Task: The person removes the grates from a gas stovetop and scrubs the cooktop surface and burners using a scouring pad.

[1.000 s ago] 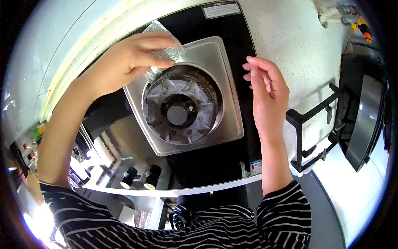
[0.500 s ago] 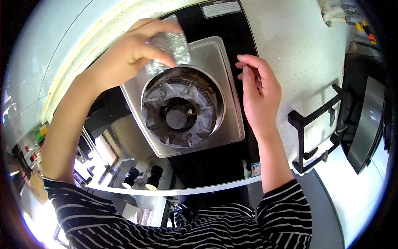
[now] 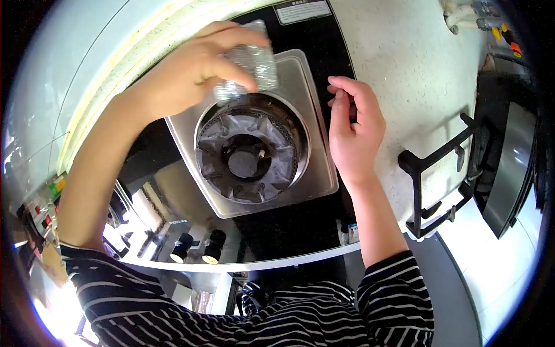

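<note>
My left hand (image 3: 199, 72) is closed on a silvery scouring sponge (image 3: 263, 69), thumb on the near side and fingers over the far side. It presses the sponge at the far rim of the gas burner's ring, over the metal drip tray (image 3: 295, 69). The round gas burner (image 3: 245, 165) sits in the tray's opening, its toothed grey plate exposed and its ring darkened by grime. To the right of the tray, my right hand (image 3: 358, 124) hovers with fingers loosely curled and thumb tip against them; nothing shows in its grasp.
Black glass cooktop (image 3: 277, 231) surrounds the tray, with two black knobs (image 3: 214, 247) near its front edge. A black pan support (image 3: 428, 165) rests on the speckled white counter (image 3: 399, 52) at right. Hoses (image 3: 465, 23) come up at the far right corner.
My left hand has shifted slightly right with the sponge along the burner's far rim. My right hand stays curled beside the tray, with little movement.
</note>
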Demonstrator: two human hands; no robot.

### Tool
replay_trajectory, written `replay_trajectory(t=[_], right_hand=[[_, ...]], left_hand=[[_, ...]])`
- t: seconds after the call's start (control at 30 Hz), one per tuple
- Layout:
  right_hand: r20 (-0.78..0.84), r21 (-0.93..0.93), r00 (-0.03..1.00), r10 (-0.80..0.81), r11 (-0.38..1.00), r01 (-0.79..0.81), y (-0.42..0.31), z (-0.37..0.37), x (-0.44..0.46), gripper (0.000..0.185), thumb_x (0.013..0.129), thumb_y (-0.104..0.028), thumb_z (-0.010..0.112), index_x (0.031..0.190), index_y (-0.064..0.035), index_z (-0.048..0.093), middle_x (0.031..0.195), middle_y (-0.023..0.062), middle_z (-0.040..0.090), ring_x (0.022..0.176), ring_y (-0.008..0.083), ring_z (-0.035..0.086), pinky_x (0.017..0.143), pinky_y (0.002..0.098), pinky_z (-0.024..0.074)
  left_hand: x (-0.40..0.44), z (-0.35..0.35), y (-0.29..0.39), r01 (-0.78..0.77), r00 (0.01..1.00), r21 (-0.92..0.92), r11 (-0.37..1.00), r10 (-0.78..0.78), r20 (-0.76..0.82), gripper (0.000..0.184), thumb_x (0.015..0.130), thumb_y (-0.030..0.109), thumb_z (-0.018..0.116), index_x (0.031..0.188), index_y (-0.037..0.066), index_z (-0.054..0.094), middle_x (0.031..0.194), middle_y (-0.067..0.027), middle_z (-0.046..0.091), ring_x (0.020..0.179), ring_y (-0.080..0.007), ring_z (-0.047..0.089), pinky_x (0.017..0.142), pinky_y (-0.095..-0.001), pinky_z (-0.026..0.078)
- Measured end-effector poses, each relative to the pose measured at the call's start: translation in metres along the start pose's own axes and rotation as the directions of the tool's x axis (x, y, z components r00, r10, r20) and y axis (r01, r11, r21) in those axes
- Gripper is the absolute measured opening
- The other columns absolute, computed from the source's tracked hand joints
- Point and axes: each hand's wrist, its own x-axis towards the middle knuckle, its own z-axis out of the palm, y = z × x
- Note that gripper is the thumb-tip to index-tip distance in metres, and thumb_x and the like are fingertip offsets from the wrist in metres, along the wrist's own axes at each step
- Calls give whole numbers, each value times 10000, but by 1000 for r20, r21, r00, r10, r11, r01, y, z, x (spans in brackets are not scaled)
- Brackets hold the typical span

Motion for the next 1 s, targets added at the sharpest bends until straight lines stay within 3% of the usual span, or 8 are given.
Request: replay_trajectory(t=[0.17,0.43,0.57,0.8,1.0], right_hand=[[-11,-47,994,-106,993,106,3,2,1,251,864,113,572,1030,-55,658,903,103,679,742,254,666,640,321,529],[-13,-102,991,-136,986,134,2,4,3,245,849,109,579,1014,-58,653,879,110,672,737,268,661,638,340,531],[-15,-107,990,-137,985,135,2,2,3,246,851,106,572,1014,-62,649,871,104,669,733,265,661,634,341,530],[-55,-79,990,-132,989,127,3,5,2,243,852,95,570,1009,-72,650,867,96,669,727,258,662,628,338,529],[-55,-121,986,-160,981,153,3,6,3,241,846,92,575,1005,-71,652,867,97,669,720,262,659,629,343,527]], left_hand=[[-28,-8,2,163,987,1,987,-163,9,444,720,-158,605,951,165,803,1429,-93,561,1354,-325,465,1113,-417,381],[33,17,17,-54,998,-40,998,54,15,369,699,-123,595,910,120,776,1423,-86,563,1348,-334,436,1149,-420,346],[23,10,15,-46,998,5,999,46,33,398,676,-126,615,930,129,785,1428,-90,559,1341,-339,443,1143,-428,351],[-32,-8,4,201,980,18,979,-201,-1,395,752,-128,627,950,162,807,1463,-70,540,1345,-313,452,1115,-401,379],[11,8,12,62,998,14,998,-62,1,366,792,-115,598,946,147,802,1467,-64,541,1360,-314,438,1135,-399,362]])
